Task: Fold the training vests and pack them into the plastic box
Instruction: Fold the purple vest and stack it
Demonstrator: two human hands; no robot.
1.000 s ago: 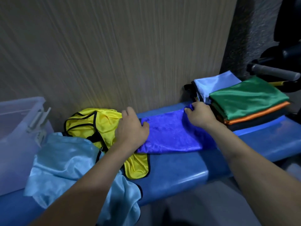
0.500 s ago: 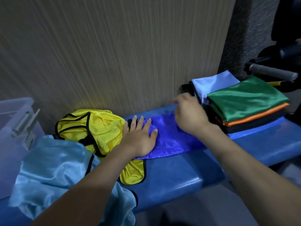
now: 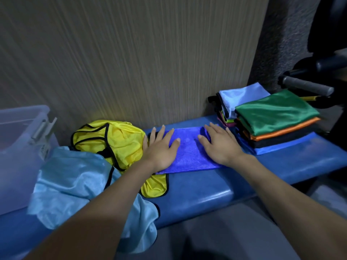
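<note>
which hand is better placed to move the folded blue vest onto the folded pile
Right, probably. The right hand lies flat on the blue vest's end beside the folded pile. The left hand presses the far end, next to the yellow vest.

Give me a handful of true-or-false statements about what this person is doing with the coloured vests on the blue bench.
1. Both hands lie flat on the blue vest. True: the left hand and right hand press on it with straight fingers.
2. The yellow vest is neatly folded. False: it lies crumpled beside the left hand.
3. A green vest tops the folded stack on the right. True.
4. The plastic box stands at the right end of the bench. False: it stands at the left.
5. The light blue vest is already in the box. False: it lies loose on the bench.
</note>
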